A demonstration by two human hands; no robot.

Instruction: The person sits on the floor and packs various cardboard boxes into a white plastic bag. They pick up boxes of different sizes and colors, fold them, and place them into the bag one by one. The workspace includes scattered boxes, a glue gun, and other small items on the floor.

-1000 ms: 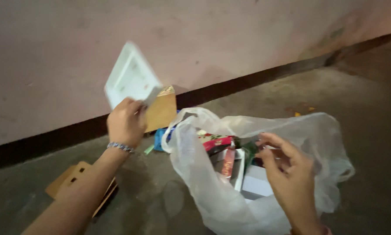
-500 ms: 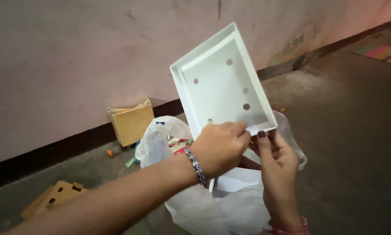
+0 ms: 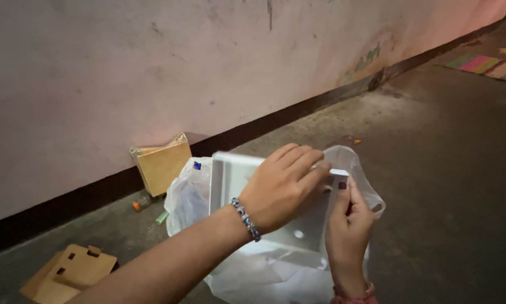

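Note:
A shallow white box tray (image 3: 228, 179) with round holes in its bottom is held low over a translucent white plastic bag (image 3: 189, 195) on the floor. My left hand (image 3: 281, 186), with a beaded bracelet on its wrist, lies across the tray's upper rim, fingers curled over the edge. My right hand (image 3: 347, 222) pinches the tray's right corner between thumb and fingers. Both hands grip the tray. Most of the bag's contents are hidden behind the tray and my hands.
A tan cardboard box (image 3: 159, 164) leans against the pink wall (image 3: 151, 67). A flattened brown cardboard piece (image 3: 70, 273) with slots lies at the lower left. Small litter (image 3: 137, 205) sits by the dark skirting. A striped mat (image 3: 484, 63) lies far right on the concrete floor.
My left hand brought the white tray from the upper left across to the right, where my right hand took its corner. The tray then came down from upright to just over the bag.

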